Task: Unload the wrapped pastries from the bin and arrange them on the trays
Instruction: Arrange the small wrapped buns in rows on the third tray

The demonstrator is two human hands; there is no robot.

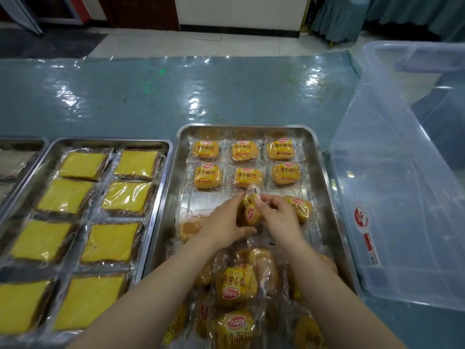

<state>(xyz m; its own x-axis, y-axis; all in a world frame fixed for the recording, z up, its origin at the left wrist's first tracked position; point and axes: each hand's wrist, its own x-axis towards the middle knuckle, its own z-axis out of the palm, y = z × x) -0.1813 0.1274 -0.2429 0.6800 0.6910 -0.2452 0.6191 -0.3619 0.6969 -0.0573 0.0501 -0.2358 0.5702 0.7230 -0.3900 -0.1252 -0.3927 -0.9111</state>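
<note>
Loose wrapped buns [235, 285] crowd the tray's [324, 182] near end; beyond, left hand [221, 222] and right hand [279, 217] together pinch one bun [249, 212].

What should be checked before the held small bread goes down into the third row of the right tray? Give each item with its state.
1. Grip on the held bun: the left hand and the right hand both hold its wrapper. Ok.
2. Free slot: bare metal in the right tray, left of the bun. Ok.
3. Label direction: the held bun's label is turned sideways, unlike the upright labels in the two finished rows. Not ok.
4. Third row neighbour lies tilted, not square. Not ok.
5. Supply: a loose pile remains at the tray's near end. Ok.
6. Clear bin emptied: cannot tell.
</note>
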